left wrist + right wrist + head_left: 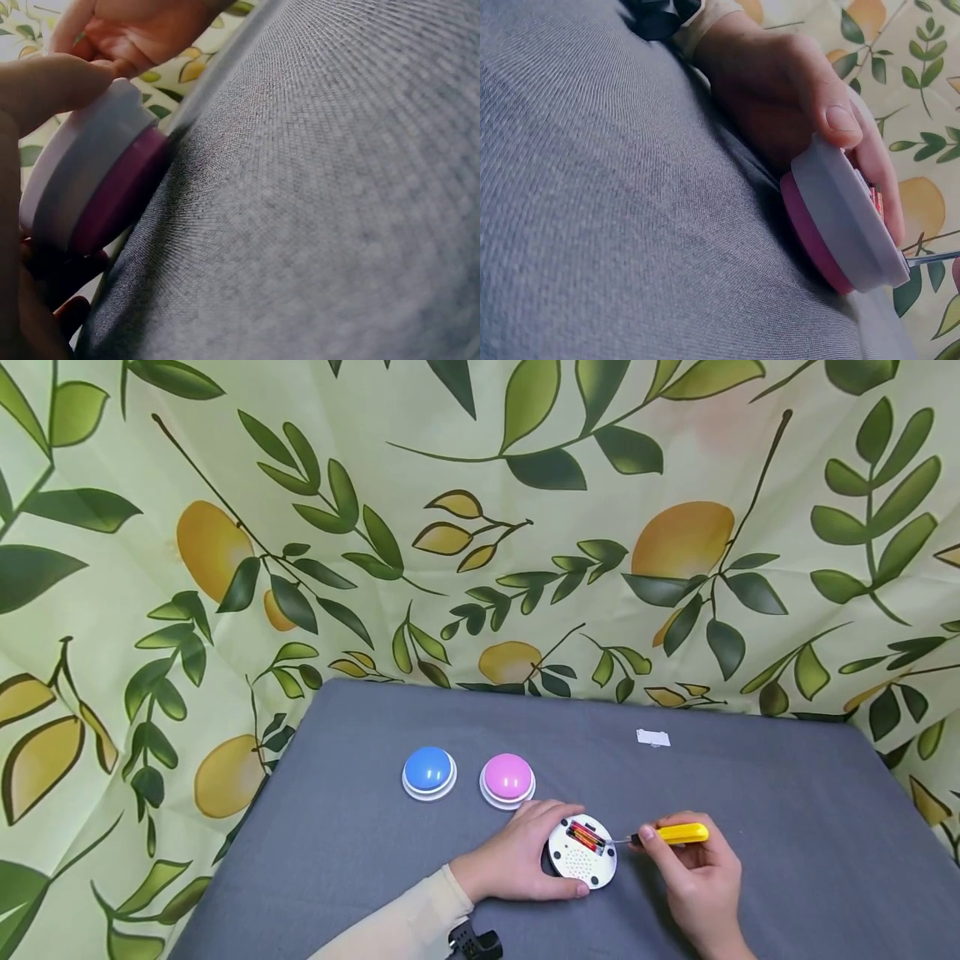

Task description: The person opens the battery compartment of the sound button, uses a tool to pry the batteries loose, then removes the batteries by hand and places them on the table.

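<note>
Poking at the battery slot of the upside-down button (582, 853) is prob. the step you're on. It's in front of you, btwn your two hands, white bottom up and pink side down; can't tell if it sits flat on the cloth or is a bit up. Two red batteries (584, 837) lie in the slot w/ no lid on. Your screwdriver (684, 833) has its tip at the slot's R end, but can't tell if it's touching a battery. My guess: you're trying to lift one out.

Your L hand (521, 856) is bent wide round the button, thumb on the near edge, fingers on the far edge. Your R hand (701, 877) pinches the screwdriver near the front of its handle, thumb on top, other fingers tucked in.

Next move prob. needs the L hand to hold tight & the R hand to push the tip under a battery end, then tip it up gently. Go slow, b/c it could slip or scratch.

Past that, a pink button (507, 778) stands just beyond your L fingers, w/ a blue button (428, 770) to its L. A small white piece (653, 737), maybe the slot's lid, lies farther back on the gray cloth (360, 860).
</note>
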Tool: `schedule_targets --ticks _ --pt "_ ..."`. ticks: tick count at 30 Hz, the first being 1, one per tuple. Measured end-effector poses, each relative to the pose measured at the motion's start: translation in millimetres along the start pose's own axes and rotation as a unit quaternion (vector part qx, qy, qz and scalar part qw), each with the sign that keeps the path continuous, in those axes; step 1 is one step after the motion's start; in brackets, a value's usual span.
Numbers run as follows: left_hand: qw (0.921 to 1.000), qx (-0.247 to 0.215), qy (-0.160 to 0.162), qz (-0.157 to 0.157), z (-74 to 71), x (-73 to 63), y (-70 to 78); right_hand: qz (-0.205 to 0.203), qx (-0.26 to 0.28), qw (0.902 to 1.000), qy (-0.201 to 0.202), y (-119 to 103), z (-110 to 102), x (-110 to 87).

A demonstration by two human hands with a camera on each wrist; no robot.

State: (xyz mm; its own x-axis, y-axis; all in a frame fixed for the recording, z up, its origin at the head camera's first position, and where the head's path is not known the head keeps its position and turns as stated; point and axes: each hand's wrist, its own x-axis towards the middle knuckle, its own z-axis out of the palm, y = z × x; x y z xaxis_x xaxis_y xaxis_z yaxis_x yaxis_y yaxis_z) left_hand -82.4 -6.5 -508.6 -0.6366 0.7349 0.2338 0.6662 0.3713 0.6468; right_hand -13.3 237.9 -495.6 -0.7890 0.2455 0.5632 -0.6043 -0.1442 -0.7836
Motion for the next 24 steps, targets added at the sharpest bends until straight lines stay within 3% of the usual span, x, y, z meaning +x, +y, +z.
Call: schedule_targets --ticks 3,8,12,15,20,24 --pt "0.9999 -0.001 0.009 -0.005 1.4 0.7 0.2 0.026 -0.099 0.9947 0.001 -5.7 2.0 -0.7" --pt "0.9996 -0.008 0.014 -0.023 3.9 2.7 1.7 0.096 -0.236 0.967 0.0 -14.4 7.8 -0.9" --pt "0.9987 -0.028 0.016 -0.038 4.6 5.2 4.1 0.143 -0.199 0.9693 0.025 -16.1 10.6 0.4" --pt "0.9978 -0.041 0.017 -0.05 4.1 6.2 4.8 0.165 -0.133 0.9756 0.06 -13.8 12.0 0.7" --pt "0.9959 -0.052 0.018 -0.073 2.4 4.8 3.3 0.185 -0.038 0.9756 0.112 -8.5 13.3 -0.6" --pt "0.9946 -0.061 0.019 -0.082 2.7 4.5 2.5 0.187 -0.003 0.9733 0.134 -6.3 12.5 -0.4"
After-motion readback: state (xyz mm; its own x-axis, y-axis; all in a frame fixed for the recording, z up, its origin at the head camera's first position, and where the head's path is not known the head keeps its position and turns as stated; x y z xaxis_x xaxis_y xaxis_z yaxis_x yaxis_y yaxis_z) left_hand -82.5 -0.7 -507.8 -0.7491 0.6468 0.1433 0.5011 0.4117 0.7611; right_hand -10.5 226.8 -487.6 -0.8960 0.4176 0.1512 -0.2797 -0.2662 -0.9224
